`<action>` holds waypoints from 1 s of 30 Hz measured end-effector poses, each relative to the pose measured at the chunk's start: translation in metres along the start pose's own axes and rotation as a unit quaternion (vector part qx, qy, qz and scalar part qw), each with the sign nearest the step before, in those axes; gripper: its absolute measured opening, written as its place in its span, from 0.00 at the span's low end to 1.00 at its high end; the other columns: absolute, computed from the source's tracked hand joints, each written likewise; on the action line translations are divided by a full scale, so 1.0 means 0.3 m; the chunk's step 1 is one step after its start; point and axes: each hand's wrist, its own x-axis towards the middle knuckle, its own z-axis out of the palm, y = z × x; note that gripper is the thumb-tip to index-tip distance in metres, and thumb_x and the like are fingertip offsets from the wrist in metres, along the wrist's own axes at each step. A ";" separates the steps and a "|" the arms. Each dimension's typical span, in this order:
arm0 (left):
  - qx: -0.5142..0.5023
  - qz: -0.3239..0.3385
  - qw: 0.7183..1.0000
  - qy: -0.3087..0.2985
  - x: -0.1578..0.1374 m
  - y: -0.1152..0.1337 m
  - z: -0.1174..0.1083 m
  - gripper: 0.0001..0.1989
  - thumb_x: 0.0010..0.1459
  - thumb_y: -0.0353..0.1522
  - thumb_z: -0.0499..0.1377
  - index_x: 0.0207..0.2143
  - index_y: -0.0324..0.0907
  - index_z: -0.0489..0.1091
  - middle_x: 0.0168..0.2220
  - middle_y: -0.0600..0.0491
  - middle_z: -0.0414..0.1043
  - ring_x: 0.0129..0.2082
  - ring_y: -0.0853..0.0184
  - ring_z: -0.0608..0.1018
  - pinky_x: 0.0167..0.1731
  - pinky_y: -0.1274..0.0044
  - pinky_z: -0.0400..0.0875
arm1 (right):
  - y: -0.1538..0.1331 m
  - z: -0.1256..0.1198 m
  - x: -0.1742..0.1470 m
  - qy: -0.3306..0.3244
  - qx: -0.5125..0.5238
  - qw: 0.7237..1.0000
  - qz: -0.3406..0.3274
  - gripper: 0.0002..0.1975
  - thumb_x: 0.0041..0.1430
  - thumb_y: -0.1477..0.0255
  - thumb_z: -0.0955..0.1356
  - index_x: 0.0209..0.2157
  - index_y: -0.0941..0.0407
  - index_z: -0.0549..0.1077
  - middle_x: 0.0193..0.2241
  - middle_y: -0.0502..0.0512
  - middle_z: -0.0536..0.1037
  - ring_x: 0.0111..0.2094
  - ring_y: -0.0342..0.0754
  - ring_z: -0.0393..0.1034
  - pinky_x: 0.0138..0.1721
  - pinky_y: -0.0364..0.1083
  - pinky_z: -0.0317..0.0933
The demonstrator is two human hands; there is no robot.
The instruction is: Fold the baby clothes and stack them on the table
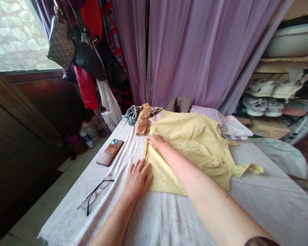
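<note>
A pale yellow garment [187,136] with a strap at its right side lies spread and wrinkled on the cloth-covered table [97,194]. My left hand [137,181] rests flat with fingers apart, its fingertips at the garment's lower left edge. Farther up that same edge, my right hand [156,141] is closed on the yellow fabric, and my right forearm crosses over the cloth. The fingertips of the right hand are partly hidden.
Left of the garment lie a phone [110,152] and eyeglasses [94,194]. Rolled brown clothing [143,120], a blue-grey roll [130,115] and folded pink clothes [207,112] sit at the table's back. A purple curtain [190,51] hangs behind; shoes [261,87] stand on shelves at right.
</note>
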 end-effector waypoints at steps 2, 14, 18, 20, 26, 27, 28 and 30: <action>0.005 -0.003 1.000 -0.006 0.000 0.005 -0.005 0.24 0.66 0.41 0.51 0.62 0.45 0.63 0.67 0.45 0.57 0.67 0.52 0.59 0.63 0.56 0.55 | -0.001 0.003 0.009 -0.003 -0.003 1.000 0.004 0.15 0.64 0.68 0.62 0.48 0.49 0.77 0.49 0.55 0.78 0.48 0.51 0.72 0.45 0.46 0.62; 0.017 0.004 1.000 -0.026 0.003 0.015 0.001 0.27 0.65 0.41 0.50 0.65 0.46 0.59 0.68 0.49 0.55 0.68 0.53 0.55 0.65 0.55 0.52 | -0.052 0.004 0.076 -0.025 -0.009 0.997 0.067 0.14 0.61 0.73 0.64 0.45 0.59 0.77 0.47 0.68 0.79 0.49 0.57 0.73 0.45 0.49 0.63; 0.017 -0.003 0.999 -0.042 0.005 0.009 0.001 0.27 0.65 0.43 0.50 0.65 0.47 0.59 0.68 0.49 0.55 0.68 0.52 0.55 0.65 0.55 0.52 | -0.059 0.027 0.052 0.013 0.016 0.996 0.085 0.16 0.63 0.73 0.61 0.51 0.55 0.72 0.46 0.62 0.79 0.47 0.53 0.74 0.43 0.48 0.63; 0.017 -0.002 0.999 -0.041 0.006 0.005 0.004 0.27 0.65 0.43 0.49 0.65 0.47 0.59 0.68 0.48 0.54 0.68 0.52 0.55 0.65 0.55 0.52 | -0.059 0.037 0.025 0.040 0.026 0.995 0.085 0.17 0.64 0.73 0.60 0.53 0.56 0.68 0.46 0.62 0.79 0.46 0.52 0.74 0.43 0.48 0.63; 0.017 0.002 1.000 -0.021 0.006 -0.003 0.020 0.27 0.65 0.43 0.50 0.65 0.49 0.59 0.68 0.50 0.56 0.68 0.53 0.56 0.64 0.55 0.52 | -0.064 0.070 -0.112 0.085 0.044 0.995 -0.016 0.11 0.65 0.70 0.62 0.42 0.53 0.75 0.46 0.56 0.77 0.49 0.48 0.69 0.47 0.44 0.60; 0.017 0.001 1.000 -0.022 0.007 -0.001 0.020 0.27 0.65 0.43 0.50 0.65 0.49 0.59 0.68 0.50 0.56 0.68 0.52 0.56 0.64 0.55 0.52 | -0.064 0.079 -0.136 0.084 0.049 0.994 -0.055 0.10 0.64 0.69 0.63 0.39 0.53 0.76 0.45 0.55 0.77 0.48 0.48 0.69 0.47 0.44 0.59; 0.017 -0.001 1.000 -0.025 0.007 0.001 0.018 0.27 0.65 0.43 0.50 0.65 0.48 0.59 0.68 0.50 0.55 0.68 0.52 0.56 0.64 0.55 0.51 | -0.061 0.089 -0.157 0.082 0.055 0.991 -0.093 0.10 0.63 0.69 0.64 0.37 0.53 0.77 0.43 0.54 0.77 0.47 0.47 0.69 0.47 0.43 0.59; 0.018 -0.005 0.999 -0.031 0.006 0.005 0.014 0.27 0.65 0.43 0.50 0.65 0.47 0.59 0.68 0.50 0.55 0.68 0.52 0.56 0.64 0.55 0.51 | -0.050 0.104 -0.183 0.085 0.068 0.985 -0.138 0.09 0.63 0.69 0.65 0.36 0.54 0.78 0.39 0.54 0.78 0.44 0.47 0.70 0.46 0.43 0.59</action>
